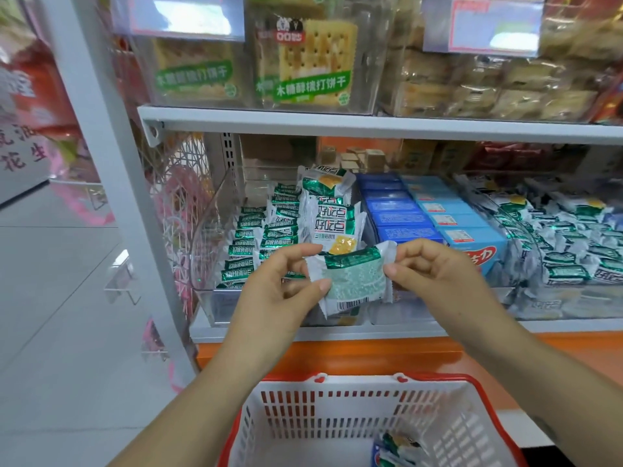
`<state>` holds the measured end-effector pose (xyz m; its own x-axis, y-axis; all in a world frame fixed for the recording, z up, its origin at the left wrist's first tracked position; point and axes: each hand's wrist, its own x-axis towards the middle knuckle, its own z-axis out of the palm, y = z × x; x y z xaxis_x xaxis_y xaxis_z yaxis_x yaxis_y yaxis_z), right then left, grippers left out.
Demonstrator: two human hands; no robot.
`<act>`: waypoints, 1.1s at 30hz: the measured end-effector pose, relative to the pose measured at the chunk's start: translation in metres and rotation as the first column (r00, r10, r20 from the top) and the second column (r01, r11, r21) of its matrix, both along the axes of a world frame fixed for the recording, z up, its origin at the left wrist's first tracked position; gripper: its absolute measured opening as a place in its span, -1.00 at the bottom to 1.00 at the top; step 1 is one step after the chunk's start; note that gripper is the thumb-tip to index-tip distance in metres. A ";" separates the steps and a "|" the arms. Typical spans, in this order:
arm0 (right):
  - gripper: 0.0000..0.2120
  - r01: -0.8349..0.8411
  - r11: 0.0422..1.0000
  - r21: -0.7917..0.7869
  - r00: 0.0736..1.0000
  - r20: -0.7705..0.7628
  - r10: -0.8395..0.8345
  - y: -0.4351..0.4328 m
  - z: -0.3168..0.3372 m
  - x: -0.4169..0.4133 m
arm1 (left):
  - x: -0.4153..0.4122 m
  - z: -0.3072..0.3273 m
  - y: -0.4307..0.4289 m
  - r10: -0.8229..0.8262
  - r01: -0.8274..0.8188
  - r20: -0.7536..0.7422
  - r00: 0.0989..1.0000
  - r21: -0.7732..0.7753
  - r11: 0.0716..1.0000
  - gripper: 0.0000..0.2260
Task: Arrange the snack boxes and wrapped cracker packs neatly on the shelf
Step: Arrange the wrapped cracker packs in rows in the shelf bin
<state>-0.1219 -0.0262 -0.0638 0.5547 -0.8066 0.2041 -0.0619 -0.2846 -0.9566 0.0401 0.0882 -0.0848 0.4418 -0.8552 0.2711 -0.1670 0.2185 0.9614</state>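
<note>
I hold one green-and-white wrapped cracker pack [352, 281] in front of the lower shelf, its back side with the barcode facing me. My left hand [286, 284] pinches its left sealed end and my right hand [435, 271] pinches its right end. Behind it, a clear bin [209, 230] holds rows of the same green packs [259, 237], with some [332, 210] standing upright at the right. Blue snack boxes [438, 217] sit in rows beside them.
A white basket with a red rim [337, 412] stands below my arms, with a few packs [394, 446] in its corner. More loose green packs [566, 244] fill a clear bin on the right. The upper shelf [371, 124] carries cracker bins. A white upright post [111, 163] is at left.
</note>
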 end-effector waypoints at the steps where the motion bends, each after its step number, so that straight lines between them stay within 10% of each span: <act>1: -0.85 0.007 1.000 0.001 1.000 0.003 -0.007 0.000 0.000 0.000 | 0.000 0.001 0.001 0.015 -0.015 0.022 1.000 0.016 1.000 -0.71; 8: -0.71 -0.247 0.959 -0.141 0.967 -0.104 0.234 0.010 0.008 -0.002 | 0.012 -0.001 -0.002 0.055 0.014 -0.324 0.944 0.207 0.978 -0.77; 13: -0.74 -0.190 0.904 -0.384 0.969 -0.219 0.111 0.009 0.005 -0.001 | 0.008 0.004 -0.002 -0.018 0.197 -0.589 0.808 0.241 0.950 -0.86; 17: -0.82 -0.057 0.950 -0.307 0.991 -0.130 0.017 0.005 0.007 0.000 | 0.006 0.007 -0.001 -0.053 0.168 -0.424 0.904 0.240 0.956 -0.73; 22: -0.91 0.002 0.983 -0.182 0.996 -0.091 -0.018 0.001 0.009 0.008 | 0.005 0.010 0.003 -0.045 0.014 0.134 0.990 0.224 0.975 -0.71; 27: -0.70 -0.038 0.950 -0.311 0.997 -0.080 0.013 0.007 0.006 0.026 | 0.008 0.010 -0.004 0.068 -0.068 0.004 0.998 0.154 0.986 -0.84; 33: -0.66 -0.106 0.680 -0.726 0.974 -0.215 -0.078 -0.003 0.003 0.034 | 0.011 0.011 -0.011 0.097 -0.088 -0.070 0.993 0.120 0.989 -0.82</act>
<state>-0.0883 -0.0287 -0.0611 0.6666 -0.4428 0.5997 -0.2243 -0.8863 -0.4052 0.0510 0.0776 -0.0736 0.5357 -0.8335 0.1351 -0.1070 0.0916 0.9900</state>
